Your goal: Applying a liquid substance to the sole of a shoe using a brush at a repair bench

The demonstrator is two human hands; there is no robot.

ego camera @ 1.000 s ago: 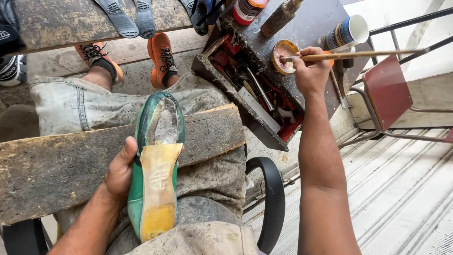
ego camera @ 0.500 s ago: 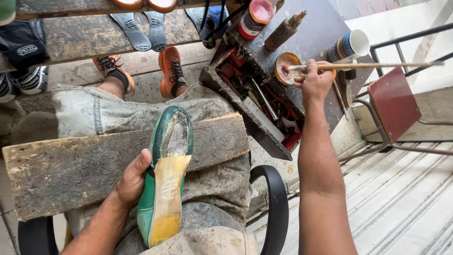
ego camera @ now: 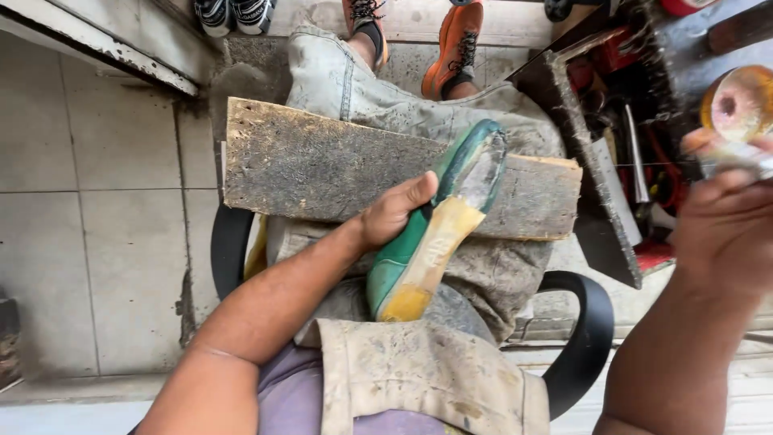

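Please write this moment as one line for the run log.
left hand: holds green shoe sole-up on wooden board | right hand: raised near round tin, blurred, grip unclear

We see a worn wooden board lying across the lap, stained and gritty. On it rests a green shoe, sole up, its far end on the board's right part, near end overhanging.
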